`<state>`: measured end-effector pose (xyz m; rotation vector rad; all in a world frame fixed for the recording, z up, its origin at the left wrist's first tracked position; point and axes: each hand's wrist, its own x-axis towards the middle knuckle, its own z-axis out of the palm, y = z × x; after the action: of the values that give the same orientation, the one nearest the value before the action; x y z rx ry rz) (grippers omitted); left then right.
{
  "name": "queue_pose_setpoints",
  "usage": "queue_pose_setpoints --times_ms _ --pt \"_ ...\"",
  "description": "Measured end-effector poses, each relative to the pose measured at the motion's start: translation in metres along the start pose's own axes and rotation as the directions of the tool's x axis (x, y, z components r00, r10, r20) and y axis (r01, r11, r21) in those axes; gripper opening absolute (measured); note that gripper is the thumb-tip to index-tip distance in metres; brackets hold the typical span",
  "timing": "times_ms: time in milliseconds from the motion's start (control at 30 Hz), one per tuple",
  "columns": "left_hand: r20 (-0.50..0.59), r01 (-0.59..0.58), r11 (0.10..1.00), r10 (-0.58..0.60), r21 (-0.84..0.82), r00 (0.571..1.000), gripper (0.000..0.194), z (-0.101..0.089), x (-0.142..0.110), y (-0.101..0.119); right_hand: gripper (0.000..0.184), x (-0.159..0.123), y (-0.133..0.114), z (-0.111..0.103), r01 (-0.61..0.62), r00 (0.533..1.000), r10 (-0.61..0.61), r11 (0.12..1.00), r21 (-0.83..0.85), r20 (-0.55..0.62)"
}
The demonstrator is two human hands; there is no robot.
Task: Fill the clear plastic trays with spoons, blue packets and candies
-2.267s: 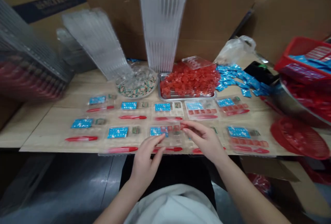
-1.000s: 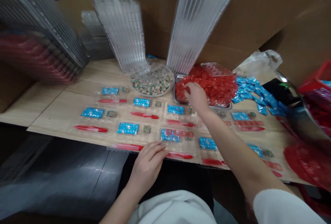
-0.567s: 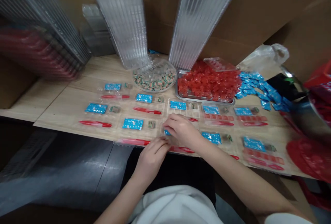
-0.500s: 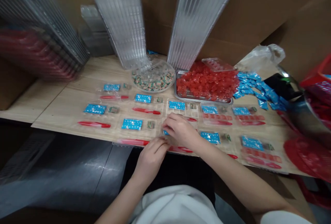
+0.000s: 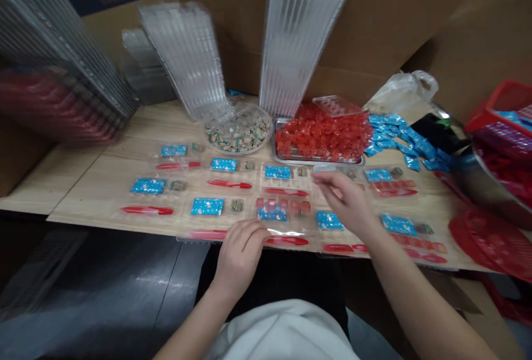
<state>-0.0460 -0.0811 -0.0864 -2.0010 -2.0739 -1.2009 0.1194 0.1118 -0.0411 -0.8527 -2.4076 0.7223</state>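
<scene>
Metal tray (image 5: 297,155) w/ red pcs (image 5: 326,133) sits on the counter (image 5: 93,183). Below tray, L hand (image 5: 239,257), fingers bent, is at edge of clear pack (image 5: 288,224) w/ red squares; grip can't tell. R hand (image 5: 349,202), closer to tray, fingers part-curled, contents unclear. Blue pkts (image 5: 393,132) R of tray.

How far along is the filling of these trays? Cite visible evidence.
Two right-end trays look done, each showing red cubes. The left hand is at the front middle tray, where cubes lie over its blue packet; what the right hand holds is unclear. The four leftmost trays seem unfinished: no cubes show.
</scene>
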Motion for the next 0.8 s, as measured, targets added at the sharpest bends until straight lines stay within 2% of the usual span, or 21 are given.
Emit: queue_pose_setpoints --times_ms 33,100,167,200,267,333,433,500,567,600,700,767,800 --pt "-0.033 0.004 1.0 -0.004 -0.007 0.999 0.017 -0.002 0.004 0.0 0.035 -0.008 0.006 -0.011 -0.011 1.0 0.011 1.0 -0.01 0.023" --pt "-0.076 0.02 0.999 -0.022 -0.027 0.997 0.016 -0.008 0.015 0.001 0.049 -0.023 0.011 -0.025 0.016 0.986 -0.015 1.0 -0.005 0.168" --pt "-0.094 0.042 0.998 -0.047 -0.054 0.994 0.015 -0.014 0.026 0.004 0.058 -0.034 0.008 -0.026 0.045 0.96 -0.057 0.998 0.049 0.274" --pt "-0.096 0.049 0.997 -0.055 -0.068 0.994 0.015 -0.017 0.032 0.006 0.056 -0.036 0.005 -0.025 0.053 0.959 -0.075 0.995 0.088 0.272" --pt "-0.106 0.041 0.995 -0.05 -0.087 0.993 0.014 -0.022 0.041 0.011 0.04 -0.036 -0.001 -0.02 0.076 0.98 -0.102 0.985 0.155 0.172" --pt "-0.132 -0.022 0.996 0.01 -0.089 0.991 0.017 -0.025 0.046 0.015 0.028 -0.034 -0.004 -0.019 0.104 0.993 -0.112 0.978 0.179 0.036" --pt "-0.177 -0.159 0.985 0.146 -0.061 0.973 0.025 -0.025 0.047 0.016 0.026 -0.035 -0.005 -0.023 0.111 0.992 -0.1 0.983 0.146 -0.083" --pt "-0.19 -0.158 0.987 0.151 -0.02 0.97 0.034 -0.023 0.045 0.013 0.027 -0.041 -0.005 -0.027 0.099 0.989 -0.083 0.986 0.131 -0.123" --pt "-0.178 -0.074 0.997 0.071 -0.01 0.981 0.042 -0.02 0.043 0.011 0.026 -0.048 -0.005 -0.027 0.093 0.988 -0.073 0.984 0.151 -0.132" --pt "-0.147 -0.03 0.999 0.024 -0.036 0.989 0.039 -0.018 0.043 0.01 0.025 -0.051 -0.004 -0.026 0.08 0.991 -0.058 0.98 0.182 -0.12" --pt "0.02 0.142 0.956 -0.141 -0.256 0.99 0.014 -0.013 0.042 0.007 0.027 -0.057 0.0 -0.019 -0.085 0.992 0.115 0.921 0.381 -0.057" --pt "0.138 0.337 0.837 -0.307 -0.432 0.941 0.012 -0.008 0.045 0.004 0.031 -0.052 0.006 -0.012 -0.254 0.959 0.282 0.822 0.51 0.024" --pt "0.18 0.425 0.758 -0.389 -0.494 0.903 0.019 -0.005 0.049 0.001 0.031 -0.047 0.01 -0.009 -0.323 0.937 0.343 0.777 0.541 0.066"
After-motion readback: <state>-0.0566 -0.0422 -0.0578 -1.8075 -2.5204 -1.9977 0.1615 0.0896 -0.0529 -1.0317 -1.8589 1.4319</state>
